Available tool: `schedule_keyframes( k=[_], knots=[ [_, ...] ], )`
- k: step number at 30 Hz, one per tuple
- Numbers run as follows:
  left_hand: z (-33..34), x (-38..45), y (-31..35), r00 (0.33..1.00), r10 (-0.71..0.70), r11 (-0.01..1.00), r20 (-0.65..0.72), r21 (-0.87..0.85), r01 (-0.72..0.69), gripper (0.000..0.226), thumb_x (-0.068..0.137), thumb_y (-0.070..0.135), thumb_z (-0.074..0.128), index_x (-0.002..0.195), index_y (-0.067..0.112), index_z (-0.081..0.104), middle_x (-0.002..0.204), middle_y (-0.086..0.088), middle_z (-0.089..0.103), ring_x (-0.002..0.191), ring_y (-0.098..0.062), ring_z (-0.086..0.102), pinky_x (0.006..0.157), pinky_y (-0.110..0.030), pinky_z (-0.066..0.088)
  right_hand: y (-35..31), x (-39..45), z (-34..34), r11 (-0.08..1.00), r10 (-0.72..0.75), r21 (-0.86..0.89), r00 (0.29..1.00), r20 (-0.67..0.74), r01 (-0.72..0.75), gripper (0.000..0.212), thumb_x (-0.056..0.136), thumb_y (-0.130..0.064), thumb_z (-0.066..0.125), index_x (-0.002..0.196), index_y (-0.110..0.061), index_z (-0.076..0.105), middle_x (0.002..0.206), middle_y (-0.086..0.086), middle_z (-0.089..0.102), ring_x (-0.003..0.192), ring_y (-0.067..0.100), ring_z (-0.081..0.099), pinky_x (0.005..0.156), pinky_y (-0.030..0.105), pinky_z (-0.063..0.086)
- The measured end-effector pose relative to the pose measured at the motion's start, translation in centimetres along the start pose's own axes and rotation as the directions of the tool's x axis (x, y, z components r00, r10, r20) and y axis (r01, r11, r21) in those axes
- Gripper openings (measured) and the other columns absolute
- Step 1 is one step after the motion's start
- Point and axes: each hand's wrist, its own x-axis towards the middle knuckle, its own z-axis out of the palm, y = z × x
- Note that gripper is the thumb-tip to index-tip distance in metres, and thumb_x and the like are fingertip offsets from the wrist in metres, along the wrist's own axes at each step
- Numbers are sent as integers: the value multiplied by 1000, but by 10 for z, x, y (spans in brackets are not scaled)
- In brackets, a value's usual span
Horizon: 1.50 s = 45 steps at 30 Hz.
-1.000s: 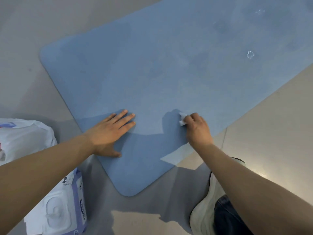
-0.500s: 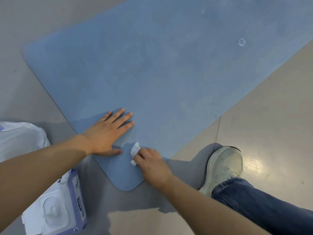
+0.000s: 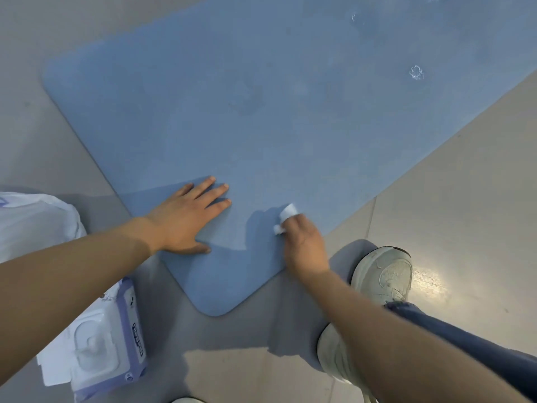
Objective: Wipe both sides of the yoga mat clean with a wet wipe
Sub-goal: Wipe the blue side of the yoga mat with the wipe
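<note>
Beneath the left forearm, a purple-and-white wet-wipe pack (image 3: 107, 341) lies on the grey tiled floor (image 3: 465, 199), its lid closed; the printing along its edge is too blurred to read. Behind it, left of the left hand (image 3: 186, 219), sits a white plastic bag (image 3: 37, 222), contents hidden. The blue yoga mat (image 3: 261, 97) lies flat on the floor under both hands. The left hand presses it with fingers straight and spread. The right hand (image 3: 302, 245), just right of the left, grips a crumpled white wet wipe (image 3: 286, 216) against the mat. Half a second earlier this hand worked closer to the left thumb; it now lies farther right. A pale shoe (image 3: 383, 271) stands right of the right wrist.
</note>
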Motion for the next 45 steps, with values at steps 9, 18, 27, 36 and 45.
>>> schedule_keyframes(
  k=[9,18,27,36,45],
  knots=[
    [2,1,1,1000,1,1000,-30,9,-1,111,74,75,64,160,25,16,169,-2,-2,154,-29,-8,124,-49,12,-29,-50,28,891,-454,107,861,230,442,17,89,-11,52,104,-13,58,90,9,53,76,31,53,68,37,38],
    [2,-1,-2,999,8,1000,-34,-5,-8,111,74,77,61,160,26,14,169,-1,-3,154,-28,-9,124,-49,14,71,32,-40,983,126,-116,985,-115,-139,25,73,11,55,90,-5,63,87,15,55,66,38,54,62,41,47],
    [4,-1,-6,999,14,1000,-49,-7,-14,111,72,80,57,160,29,12,168,1,-6,154,-26,-11,123,-50,15,-38,-39,23,989,-151,24,980,131,149,21,75,1,54,93,-8,62,89,12,55,70,33,51,63,38,41],
    [16,-13,-17,992,-76,989,-99,-133,62,116,69,85,59,160,28,14,169,2,-5,154,-24,-16,123,-52,14,-12,15,12,883,-457,-15,868,195,468,20,83,-10,55,100,-14,64,89,9,57,77,32,56,68,37,44],
    [21,-38,-39,955,-286,940,-83,-216,262,110,77,75,62,161,30,7,168,-5,-15,153,-32,-18,123,-50,5,-10,55,2,961,-261,-80,964,51,265,25,81,-5,49,101,-4,64,91,17,61,75,40,59,65,43,51]
  ],
)
